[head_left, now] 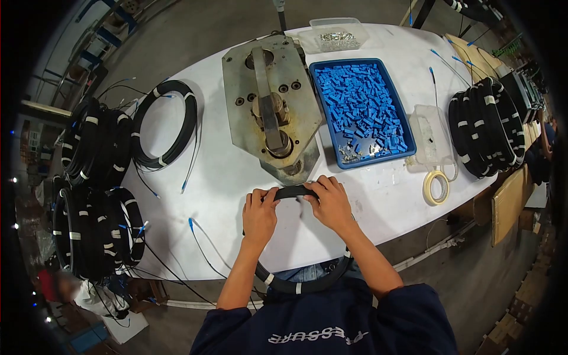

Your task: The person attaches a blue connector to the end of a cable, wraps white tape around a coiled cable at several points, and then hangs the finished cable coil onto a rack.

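My left hand (259, 214) and right hand (331, 201) pinch shut on the top of a smooth black cable coil (296, 191), a round hoop banded with white ties. It overhangs the near edge of the matte white table (225, 177) above a concrete floor, its long axis running toward me.

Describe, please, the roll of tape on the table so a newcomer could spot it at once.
Start at the blue tray of small blue parts on the white table. Right of it sits a clear plastic box; the tape roll lies just below, near the table's edge. It is the only cream-coloured ring there.
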`<state>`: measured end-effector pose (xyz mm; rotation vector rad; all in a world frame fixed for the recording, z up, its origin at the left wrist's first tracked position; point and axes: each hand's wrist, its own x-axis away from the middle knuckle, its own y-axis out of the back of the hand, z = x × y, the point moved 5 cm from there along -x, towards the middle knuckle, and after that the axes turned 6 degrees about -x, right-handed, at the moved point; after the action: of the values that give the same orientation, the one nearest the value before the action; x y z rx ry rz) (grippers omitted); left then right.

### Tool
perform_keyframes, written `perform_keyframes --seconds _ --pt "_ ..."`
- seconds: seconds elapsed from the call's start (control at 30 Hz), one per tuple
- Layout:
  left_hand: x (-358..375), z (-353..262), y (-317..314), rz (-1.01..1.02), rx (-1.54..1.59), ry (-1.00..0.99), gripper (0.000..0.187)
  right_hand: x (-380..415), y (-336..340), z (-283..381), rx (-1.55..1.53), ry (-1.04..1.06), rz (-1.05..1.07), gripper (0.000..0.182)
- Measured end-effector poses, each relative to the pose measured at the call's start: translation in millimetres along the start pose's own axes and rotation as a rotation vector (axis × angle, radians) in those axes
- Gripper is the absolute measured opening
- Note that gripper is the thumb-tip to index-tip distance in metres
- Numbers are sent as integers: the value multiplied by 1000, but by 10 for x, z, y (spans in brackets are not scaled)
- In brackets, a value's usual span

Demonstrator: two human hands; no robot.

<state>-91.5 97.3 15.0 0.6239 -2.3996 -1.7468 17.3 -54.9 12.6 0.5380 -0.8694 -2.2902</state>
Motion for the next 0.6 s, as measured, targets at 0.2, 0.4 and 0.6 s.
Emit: perform_keyframes --seconds 0.2,0.4,0.6 --pt "-6 -28 27 -4 -11 19 31 9 9 29 65 -13 -32 25" --pt "50 -38 -14 -134 -45 -84 32 65 -33 -55 -58 -15 -36 28" --pt "62 20 -62 -6 18 -23 34 154 -5 -158 -131 35 101 44"
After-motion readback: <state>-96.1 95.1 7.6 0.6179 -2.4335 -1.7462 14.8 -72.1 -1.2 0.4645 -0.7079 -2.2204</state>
